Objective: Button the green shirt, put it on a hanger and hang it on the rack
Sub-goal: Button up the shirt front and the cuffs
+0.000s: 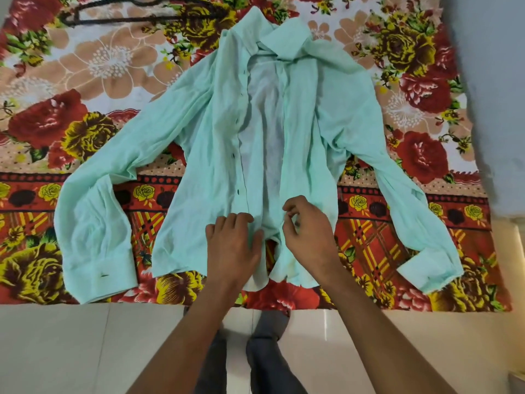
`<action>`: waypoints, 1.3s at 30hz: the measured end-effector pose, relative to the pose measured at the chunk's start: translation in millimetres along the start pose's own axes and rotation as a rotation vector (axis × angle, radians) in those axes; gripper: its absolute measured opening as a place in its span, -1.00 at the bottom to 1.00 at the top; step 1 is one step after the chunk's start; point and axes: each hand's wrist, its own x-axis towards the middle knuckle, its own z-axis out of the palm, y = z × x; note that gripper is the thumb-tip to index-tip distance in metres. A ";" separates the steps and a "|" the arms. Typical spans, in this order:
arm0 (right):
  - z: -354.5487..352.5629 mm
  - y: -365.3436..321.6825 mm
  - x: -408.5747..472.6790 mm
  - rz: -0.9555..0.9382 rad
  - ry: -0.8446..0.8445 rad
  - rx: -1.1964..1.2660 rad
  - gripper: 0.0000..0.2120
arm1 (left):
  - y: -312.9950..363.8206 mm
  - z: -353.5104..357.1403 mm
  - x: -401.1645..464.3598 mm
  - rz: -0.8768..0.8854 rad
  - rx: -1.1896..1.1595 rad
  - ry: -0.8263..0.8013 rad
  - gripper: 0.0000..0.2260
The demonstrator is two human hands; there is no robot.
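The light green shirt (321, 115) lies face up on the floral bedsheet, front open, sleeves spread to both sides, collar at the far end. Dark buttons run down the left placket. My left hand (231, 243) presses on the lower left front panel and pinches its edge. My right hand (305, 228) pinches the lower edge of the right front panel, fingers curled on the cloth. Both hands sit close together near the hem. A dark hanger (142, 17) lies on the sheet at the far left, beyond the shirt's shoulder.
The floral bedsheet (85, 115) covers the bed; its near edge runs just below the shirt's hem. Pale tiled floor (71, 351) lies below, with my legs in grey trousers (264, 351). A grey wall (494, 81) rises at the right.
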 end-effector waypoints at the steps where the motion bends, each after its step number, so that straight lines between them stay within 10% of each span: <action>1: -0.1 -0.1 -2.9 0.008 0.016 0.080 -0.80 | 5.2 1.7 -1.2 0.044 -0.037 0.013 -0.87; 12: -4.5 39.7 -16.7 0.206 0.070 0.033 -0.68 | 68.5 19.2 34.5 -0.436 -0.573 -0.243 -0.73; 20: -8.4 47.8 -16.0 0.211 0.019 0.015 -0.66 | 75.1 14.7 28.6 -0.501 -0.784 -0.232 -0.90; 30: -13.7 49.0 -2.9 0.265 -0.104 -0.049 -0.68 | 65.2 13.4 20.9 -0.580 -0.829 -0.335 -0.61; 39: -13.5 39.6 -8.0 0.145 -0.048 -0.156 -0.71 | 70.8 11.1 26.7 -0.665 -0.967 -0.277 -0.93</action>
